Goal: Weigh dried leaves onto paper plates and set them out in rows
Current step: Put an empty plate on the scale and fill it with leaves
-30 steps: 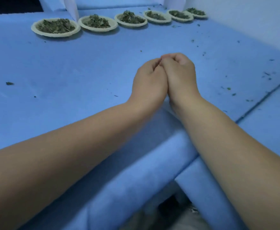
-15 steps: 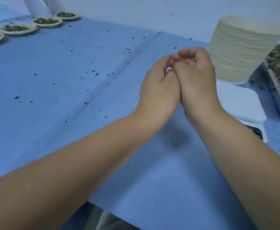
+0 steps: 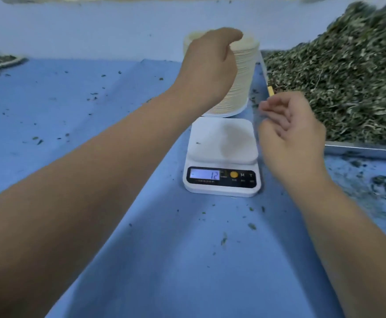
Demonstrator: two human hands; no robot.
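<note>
**Fingers at the plate stack: take one plate only**

Fingers (image 3: 231, 36) of the left hand (image 3: 210, 65) arch over the top of the stack of paper plates (image 3: 244, 72) at upper centre. The hand hides their tips, so I cannot tell whether they already pinch a plate. The step looks like fetching a fresh plate for the scale (image 3: 221, 143), which sits just below the stack with no plate on it. It would go best by peeling up only the top rim, then laying that plate flat on the platform.

The left forearm stretches up from lower left, wrist bent down. The right hand (image 3: 290, 134) hovers right of the scale, fingers loosely curled and holding nothing. Dried leaves (image 3: 348, 76) heap in the tray (image 3: 366, 149) at upper right. Filled plates (image 3: 1, 60) sit at the left edge.
</note>
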